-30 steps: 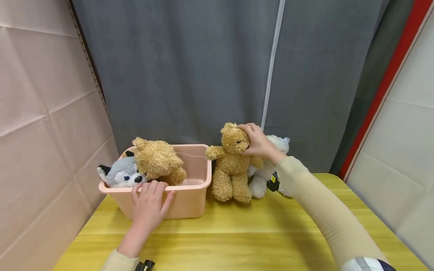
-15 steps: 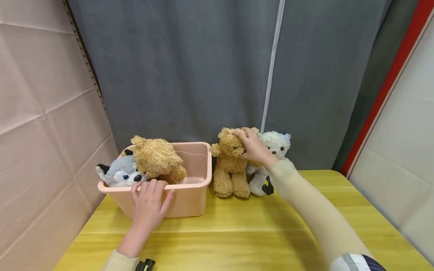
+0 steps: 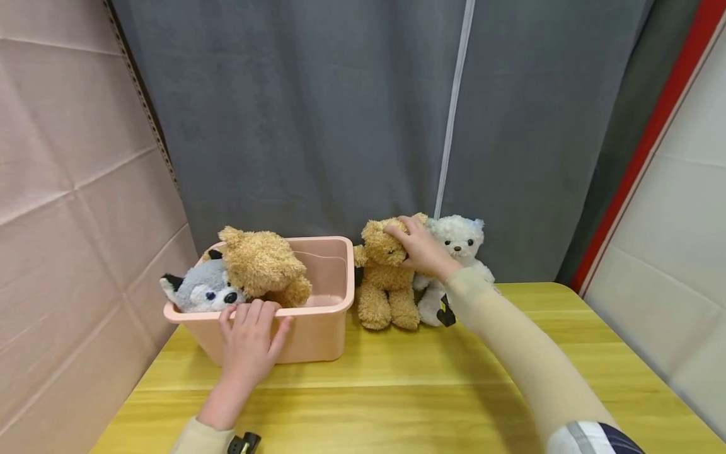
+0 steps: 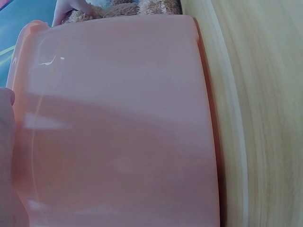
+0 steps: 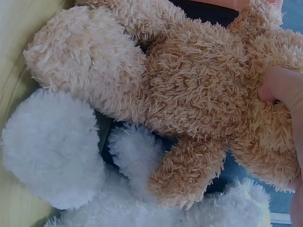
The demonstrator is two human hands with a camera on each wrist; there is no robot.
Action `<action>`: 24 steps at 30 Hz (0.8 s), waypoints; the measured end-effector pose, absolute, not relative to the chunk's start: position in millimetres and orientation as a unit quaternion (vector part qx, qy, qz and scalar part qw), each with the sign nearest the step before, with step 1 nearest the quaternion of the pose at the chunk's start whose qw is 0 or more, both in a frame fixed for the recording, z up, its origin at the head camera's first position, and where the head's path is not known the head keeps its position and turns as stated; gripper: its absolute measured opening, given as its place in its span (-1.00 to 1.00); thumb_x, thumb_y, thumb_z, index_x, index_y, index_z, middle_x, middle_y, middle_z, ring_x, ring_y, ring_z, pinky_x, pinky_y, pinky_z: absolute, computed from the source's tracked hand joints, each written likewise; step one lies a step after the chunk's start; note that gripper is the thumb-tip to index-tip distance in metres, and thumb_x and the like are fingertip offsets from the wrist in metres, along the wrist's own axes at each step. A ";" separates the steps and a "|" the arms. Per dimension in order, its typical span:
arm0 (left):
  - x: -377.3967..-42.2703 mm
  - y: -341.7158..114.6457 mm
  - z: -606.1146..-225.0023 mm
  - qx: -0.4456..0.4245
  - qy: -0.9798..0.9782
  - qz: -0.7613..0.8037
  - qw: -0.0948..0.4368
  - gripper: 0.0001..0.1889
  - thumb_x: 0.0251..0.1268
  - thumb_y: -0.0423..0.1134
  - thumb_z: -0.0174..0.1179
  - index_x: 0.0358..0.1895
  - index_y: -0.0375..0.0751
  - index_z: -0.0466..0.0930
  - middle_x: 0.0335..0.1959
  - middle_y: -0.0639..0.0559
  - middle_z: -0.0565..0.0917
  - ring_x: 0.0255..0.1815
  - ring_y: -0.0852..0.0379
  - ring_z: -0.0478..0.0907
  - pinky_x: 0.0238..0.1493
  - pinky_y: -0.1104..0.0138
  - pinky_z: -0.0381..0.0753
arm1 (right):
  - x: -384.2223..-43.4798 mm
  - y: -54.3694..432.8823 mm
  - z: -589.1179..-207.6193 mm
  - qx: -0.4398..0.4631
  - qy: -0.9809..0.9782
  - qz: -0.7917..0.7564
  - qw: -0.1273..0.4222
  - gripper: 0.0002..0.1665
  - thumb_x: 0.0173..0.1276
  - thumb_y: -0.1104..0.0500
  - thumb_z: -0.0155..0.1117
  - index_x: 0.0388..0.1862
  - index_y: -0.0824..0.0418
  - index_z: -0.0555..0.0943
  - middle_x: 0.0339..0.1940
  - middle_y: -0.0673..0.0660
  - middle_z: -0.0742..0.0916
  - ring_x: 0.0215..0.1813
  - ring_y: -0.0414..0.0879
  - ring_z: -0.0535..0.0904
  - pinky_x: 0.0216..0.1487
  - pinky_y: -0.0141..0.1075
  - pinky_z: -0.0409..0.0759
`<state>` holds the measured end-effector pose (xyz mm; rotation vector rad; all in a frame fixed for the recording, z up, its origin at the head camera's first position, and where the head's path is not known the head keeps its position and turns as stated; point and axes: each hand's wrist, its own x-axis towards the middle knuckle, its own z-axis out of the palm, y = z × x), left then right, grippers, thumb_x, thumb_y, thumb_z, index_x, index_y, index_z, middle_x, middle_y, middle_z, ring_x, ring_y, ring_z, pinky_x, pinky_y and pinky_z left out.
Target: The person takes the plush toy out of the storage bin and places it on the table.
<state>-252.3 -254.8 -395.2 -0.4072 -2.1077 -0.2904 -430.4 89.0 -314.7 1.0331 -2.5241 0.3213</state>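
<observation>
My right hand (image 3: 422,249) grips the head of a brown teddy bear (image 3: 380,277), its thumb over the bear's face. The bear is upright at the table's back, just right of a pink plastic bin (image 3: 309,337). My left hand (image 3: 249,340) holds the bin's front rim, fingers hooked over it and thumb on the outer side. In the right wrist view the thumb (image 5: 281,85) presses into the fur. Close beside the brown bear sits a white teddy bear (image 3: 456,236), partly covered by the right forearm.
Inside the bin lie a grey-and-white plush husky (image 3: 204,290) and another curly brown plush toy (image 3: 263,261), its face hidden. A grey curtain (image 3: 283,126) hangs behind the yellow wooden table (image 3: 368,403). Pale panels flank the table on both sides.
My right hand has lowered slightly and shifted left with the brown bear, whose head now tips forward. More of the white bear's face shows. My left hand stays on the bin's rim.
</observation>
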 end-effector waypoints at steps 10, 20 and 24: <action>-253.4 -255.0 -395.3 -0.168 -0.858 -0.120 0.469 -0.49 0.46 0.19 -0.21 -0.24 -0.22 0.46 -0.34 -0.09 0.45 -0.26 -0.13 0.32 0.08 -0.16 0.05 | -431.5 84.7 -318.4 0.373 -0.901 0.095 0.199 0.09 -0.07 0.36 0.56 0.43 0.00 0.25 0.44 0.38 0.22 0.45 0.32 0.08 0.24 0.19 0.32; -253.1 -254.3 -396.6 -0.170 -0.859 -0.118 0.469 -0.48 0.49 0.19 -0.24 -0.25 -0.22 0.47 -0.35 -0.08 0.45 -0.28 -0.13 0.32 0.05 -0.17 0.06 | -431.7 75.8 -317.5 0.365 -0.905 0.102 0.191 0.10 -0.07 0.35 0.53 0.46 0.00 0.23 0.42 0.34 0.22 0.42 0.26 0.12 0.19 0.10 0.40; -252.0 -254.6 -396.3 -0.170 -0.859 -0.117 0.470 -0.47 0.50 0.19 -0.26 -0.25 -0.21 0.46 -0.35 -0.09 0.44 -0.28 -0.13 0.32 0.05 -0.18 0.06 | -430.7 74.1 -316.5 0.344 -0.904 0.131 0.215 0.06 -0.07 0.32 0.54 0.44 0.04 0.26 0.38 0.34 0.25 0.38 0.26 0.17 0.19 0.11 0.39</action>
